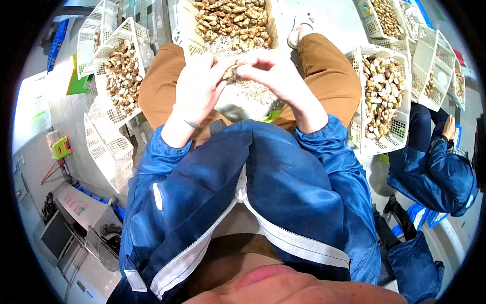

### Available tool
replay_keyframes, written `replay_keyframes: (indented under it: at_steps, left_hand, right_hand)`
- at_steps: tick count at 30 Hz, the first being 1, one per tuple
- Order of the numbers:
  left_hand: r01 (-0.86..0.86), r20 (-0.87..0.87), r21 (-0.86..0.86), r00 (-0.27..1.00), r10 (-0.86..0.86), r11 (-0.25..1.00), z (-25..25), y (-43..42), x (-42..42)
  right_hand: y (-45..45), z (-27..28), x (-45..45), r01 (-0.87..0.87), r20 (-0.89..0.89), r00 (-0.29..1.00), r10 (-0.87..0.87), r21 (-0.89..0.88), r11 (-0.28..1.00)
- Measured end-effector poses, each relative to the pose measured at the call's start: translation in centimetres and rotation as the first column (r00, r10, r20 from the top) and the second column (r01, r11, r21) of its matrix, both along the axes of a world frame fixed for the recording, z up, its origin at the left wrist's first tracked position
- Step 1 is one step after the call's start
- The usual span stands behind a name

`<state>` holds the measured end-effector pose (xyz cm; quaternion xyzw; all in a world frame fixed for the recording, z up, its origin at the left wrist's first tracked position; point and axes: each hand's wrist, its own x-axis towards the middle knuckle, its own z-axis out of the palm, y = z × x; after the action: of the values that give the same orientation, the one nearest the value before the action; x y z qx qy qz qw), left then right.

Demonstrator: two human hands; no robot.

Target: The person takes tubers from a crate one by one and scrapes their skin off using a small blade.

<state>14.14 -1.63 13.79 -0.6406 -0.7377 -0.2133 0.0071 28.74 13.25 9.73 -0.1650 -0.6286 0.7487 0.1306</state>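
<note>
My left hand (pixel 196 83) and my right hand (pixel 273 76) meet at the fingertips above my lap. Their fingers are pinched around something small and brownish, too small to make out. Just beyond them, a white plastic crate (pixel 276 25) holds many brown and cream mushroom-like pieces (pixel 235 20). Beneath my hands, between my knees, lies a pale container (pixel 245 101) with small scraps in it.
White crates with similar pieces stand at the left (pixel 121 76) and the right (pixel 382 96). Empty-looking crates (pixel 109 147) lean at the left. Another person in blue (pixel 435 172) sits at the far right. A lime-green object (pixel 62 147) is at the far left.
</note>
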Motion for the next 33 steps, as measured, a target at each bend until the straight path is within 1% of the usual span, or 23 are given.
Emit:
replay_keyframes:
  at_steps: [2,5,8,9,12,13,14,15,16,19,20,21,22,23,24,25,26,27,28,29,30,32,33]
  left_hand:
    - [0.009,0.011,0.023,1.000,-0.010,1.000,-0.2,0.2,0.0]
    - [0.006,0.023,0.016,1.000,-0.006,1.000,0.0,0.3,-0.1]
    - [-0.051,0.305,-0.040,0.950,0.061,0.998,-0.6,0.3,0.0]
    - [-0.062,0.404,-0.117,0.909,0.105,0.991,-0.6,0.1,0.0]
    - [-0.039,0.641,-0.063,0.764,0.070,0.997,-1.9,0.2,0.0]
    - [-0.023,0.692,-0.095,0.717,0.082,0.995,-1.7,0.3,0.2]
    - [-0.025,0.680,-0.242,0.708,0.188,0.970,-0.7,0.6,0.1]
    - [0.012,0.792,-0.211,0.588,0.164,0.977,-1.0,0.5,0.2]
    - [0.043,0.881,-0.175,0.453,0.137,0.984,-1.3,0.5,0.2]
    - [-0.001,0.930,-0.071,0.361,0.067,0.997,-2.0,0.7,0.7]
    - [-0.020,0.895,-0.136,0.426,0.132,0.990,-1.9,0.5,0.8]
    - [-0.040,0.852,-0.197,0.488,0.191,0.980,-1.6,0.3,0.9]
    - [-0.057,0.802,-0.249,0.547,0.239,0.967,-1.1,0.3,1.1]
    - [-0.028,0.652,-0.237,0.736,0.180,0.971,-0.5,0.9,1.6]
    - [-0.042,0.613,-0.226,0.771,0.175,0.973,-0.1,0.8,2.1]
    - [-0.063,0.660,-0.208,0.728,0.187,0.976,-0.3,1.4,2.6]
    - [0.040,0.675,-0.237,0.726,0.135,0.971,-1.3,1.9,2.2]
    - [0.027,0.698,-0.253,0.698,0.163,0.967,-1.0,1.6,2.4]
    - [0.050,0.808,-0.237,0.565,0.169,0.970,-0.1,1.6,2.7]
    - [0.126,0.790,-0.160,0.612,0.051,0.979,-3.1,1.0,1.0]
    - [0.207,0.757,-0.152,0.653,-0.021,0.967,-3.2,1.5,0.8]
    - [0.250,0.793,-0.237,0.608,0.038,0.939,-3.2,2.6,1.8]
    - [0.265,0.802,-0.180,0.597,-0.015,0.947,-3.5,3.4,3.3]
  right_hand:
    - [0.2,-0.7,-0.4,0.023,0.027,0.999,-0.024,0.065,0.998]
    - [1.0,-0.4,0.1,0.072,0.063,0.997,-0.047,-0.497,0.865]
    - [0.3,-0.7,0.3,0.082,-0.021,0.995,-0.102,-0.439,0.895]
    - [0.3,-0.9,0.4,0.073,0.023,0.997,-0.071,-0.137,0.988]
    - [-1.1,-2.1,-0.1,0.168,-0.114,0.982,-0.151,0.161,0.973]
    - [-0.5,-1.5,0.0,0.153,-0.060,0.987,-0.150,0.058,0.987]
    - [0.1,-0.8,0.2,0.140,-0.007,0.990,-0.140,-0.046,0.989]
    - [0.4,0.0,1.0,0.148,0.026,0.989,-0.147,-0.254,0.956]
    - [0.4,0.0,1.1,0.152,0.012,0.988,-0.157,-0.321,0.935]
    - [0.0,-0.1,1.3,0.109,-0.063,0.991,-0.116,-0.107,0.988]
    - [-0.4,-0.4,1.0,0.091,-0.127,0.987,-0.098,-0.066,0.994]
    - [-0.6,-0.4,1.2,0.088,-0.060,0.994,-0.090,-0.021,0.996]
    - [-0.7,0.3,1.2,0.107,-0.056,0.992,-0.112,-0.092,0.990]
    - [-0.5,0.0,1.3,0.085,-0.065,0.994,-0.089,-0.054,0.995]
    - [0.1,-0.2,1.6,0.091,-0.057,0.994,-0.091,0.009,0.996]
    - [0.4,0.7,2.4,0.163,0.046,0.985,-0.168,0.091,0.982]
    - [1.4,-1.8,3.2,0.168,0.031,0.985,-0.167,-0.023,0.985]
    - [0.9,-1.1,3.8,0.217,0.031,0.976,-0.215,-0.143,0.965]
    - [1.2,-0.9,3.7,0.203,-0.007,0.979,-0.204,-0.037,0.978]
    - [1.1,-0.6,4.8,0.265,0.000,0.964,-0.265,0.040,0.963]
    - [0.7,-0.6,5.2,0.285,-0.028,0.958,-0.285,0.016,0.958]
    - [0.5,-1.9,5.8,0.334,-0.222,0.934,-0.279,0.272,0.902]
    - [0.8,-2.8,6.4,0.398,-0.284,0.909,-0.305,0.371,0.839]
